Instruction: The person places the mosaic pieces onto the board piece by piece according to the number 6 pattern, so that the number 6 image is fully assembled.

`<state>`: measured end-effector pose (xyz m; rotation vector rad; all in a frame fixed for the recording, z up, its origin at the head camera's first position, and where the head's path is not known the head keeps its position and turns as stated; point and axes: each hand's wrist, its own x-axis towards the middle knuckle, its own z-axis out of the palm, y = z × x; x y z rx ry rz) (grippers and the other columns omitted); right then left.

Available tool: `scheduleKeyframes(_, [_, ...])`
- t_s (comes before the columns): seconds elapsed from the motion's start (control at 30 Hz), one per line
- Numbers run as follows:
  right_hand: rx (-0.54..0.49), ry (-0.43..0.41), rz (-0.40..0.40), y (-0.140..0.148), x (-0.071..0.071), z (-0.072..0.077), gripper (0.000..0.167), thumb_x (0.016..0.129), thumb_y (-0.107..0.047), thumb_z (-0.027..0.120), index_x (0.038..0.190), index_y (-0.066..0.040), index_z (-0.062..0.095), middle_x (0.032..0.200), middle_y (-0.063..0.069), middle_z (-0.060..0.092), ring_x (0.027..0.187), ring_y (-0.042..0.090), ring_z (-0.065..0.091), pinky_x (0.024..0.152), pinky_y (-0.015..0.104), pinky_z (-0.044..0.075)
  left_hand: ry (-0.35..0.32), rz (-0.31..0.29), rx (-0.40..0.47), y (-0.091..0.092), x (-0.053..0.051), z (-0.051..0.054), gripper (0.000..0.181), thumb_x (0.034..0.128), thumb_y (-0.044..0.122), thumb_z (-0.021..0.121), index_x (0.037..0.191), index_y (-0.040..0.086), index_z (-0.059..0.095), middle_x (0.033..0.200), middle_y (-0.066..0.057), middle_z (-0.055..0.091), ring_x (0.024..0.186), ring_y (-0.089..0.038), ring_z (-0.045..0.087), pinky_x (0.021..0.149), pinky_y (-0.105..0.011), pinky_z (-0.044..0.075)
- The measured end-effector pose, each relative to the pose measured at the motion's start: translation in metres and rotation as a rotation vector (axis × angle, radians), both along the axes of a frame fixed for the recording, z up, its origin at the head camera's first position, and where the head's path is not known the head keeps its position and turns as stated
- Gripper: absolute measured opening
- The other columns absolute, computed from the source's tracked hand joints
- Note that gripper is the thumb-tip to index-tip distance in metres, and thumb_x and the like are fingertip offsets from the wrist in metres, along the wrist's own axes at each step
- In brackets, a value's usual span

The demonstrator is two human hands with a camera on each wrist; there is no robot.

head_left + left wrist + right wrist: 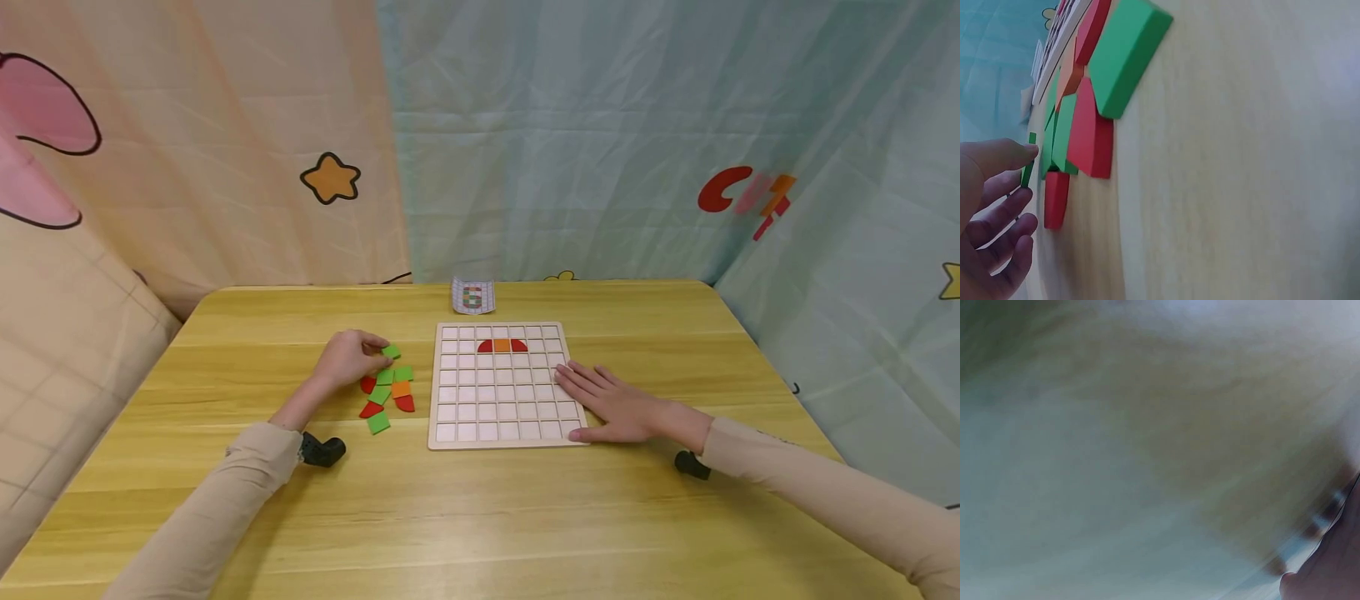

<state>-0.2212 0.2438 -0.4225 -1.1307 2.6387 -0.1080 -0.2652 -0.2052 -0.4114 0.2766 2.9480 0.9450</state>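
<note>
The left hand (349,358) pinches a green square tile (392,352) between thumb and fingers, at the top of a loose group of tiles; the left wrist view shows this tile (1028,161) edge-on at the fingertips. Below and beside it lie green squares (379,422), an orange square (401,389) and red quarter-round pieces (405,404). The right hand (618,408) lies flat with spread fingers on the right edge of the wooden grid board (432,417). On the board's second row an orange square (502,345) sits between two red quarter-rounds (485,346).
A small printed card (483,307) with a coloured pattern lies behind the board near the table's back edge. Curtains (525,167) hang behind the wooden table (465,517). Dark devices (324,451) are at both wrists.
</note>
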Motion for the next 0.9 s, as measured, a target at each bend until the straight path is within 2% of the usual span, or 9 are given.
scheduleKeyframes(0.23, [-0.011,0.003,0.005,0.0,0.0,-0.002,0.09,0.093,-0.063,0.044,0.156,-0.011,0.004,0.163,0.007,0.002,0.15,0.029,0.002,0.117,0.057,0.009,0.014,-0.013,0.003,0.014,0.0,0.006,0.037,0.0835,0.025,0.073,0.113,0.003,0.071,0.107,-0.017,0.071,0.079,-0.022,0.061,0.061,-0.026,0.046])
scheduleKeyframes(0.4, [0.011,-0.009,-0.008,0.0,0.001,-0.002,0.09,0.093,-0.064,0.042,0.156,-0.013,0.001,0.164,0.005,-0.002,0.151,0.027,-0.001,0.118,0.055,0.007,0.04,-0.046,0.01,0.027,-0.002,0.01,0.037,0.0828,0.025,0.073,0.112,0.003,0.071,0.108,-0.017,0.07,0.081,-0.023,0.062,0.062,-0.026,0.046])
scheduleKeyframes(0.53, [-0.017,0.0,0.0,0.0,0.002,-0.002,0.09,0.093,-0.063,0.043,0.156,-0.011,0.004,0.163,0.008,0.002,0.15,0.029,0.002,0.117,0.057,0.009,0.057,-0.069,0.008,0.039,-0.004,0.012,0.036,0.0821,0.026,0.074,0.111,0.005,0.072,0.107,-0.016,0.071,0.08,-0.021,0.062,0.063,-0.026,0.046])
scheduleKeyframes(0.67, [-0.038,0.006,0.004,0.0,0.002,-0.001,0.09,0.093,-0.061,0.045,0.156,-0.01,0.007,0.163,0.01,0.004,0.15,0.031,0.004,0.115,0.059,0.01,0.064,-0.085,0.006,0.05,-0.007,0.014,0.035,0.082,0.027,0.075,0.11,0.007,0.073,0.106,-0.013,0.072,0.079,-0.02,0.061,0.063,-0.026,0.044])
scheduleKeyframes(0.9, [-0.005,0.002,-0.004,-0.001,0.001,0.0,0.09,0.093,-0.063,0.043,0.156,-0.012,0.004,0.163,0.007,0.002,0.15,0.03,0.002,0.117,0.057,0.008,0.061,-0.124,0.044,0.07,-0.011,0.013,0.033,0.0818,0.025,0.076,0.109,0.007,0.074,0.105,-0.011,0.072,0.08,-0.019,0.06,0.063,-0.025,0.044])
